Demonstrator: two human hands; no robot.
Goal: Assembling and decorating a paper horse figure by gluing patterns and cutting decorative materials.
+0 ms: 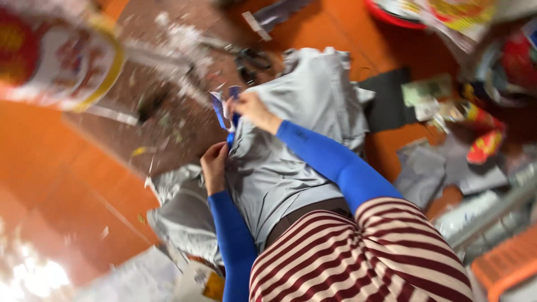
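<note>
Blurry frame: grey plastic mailer bag (291, 151) lies centre on the lap. Left hand (214, 166) pinches its edge at 9 o'clock; right hand (251, 111) at 11 o'clock grips a blue-white strip (224, 109).

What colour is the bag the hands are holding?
Grey bag, seen from the head camera.

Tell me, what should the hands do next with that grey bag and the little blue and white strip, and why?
Probably keep peeling the blue and white strip along the edge. The right hand pinches it at the top of the grey bag, and the left hand grips the same edge lower down. Part of the strip seems lifted already, though the blur hides how much.
</note>
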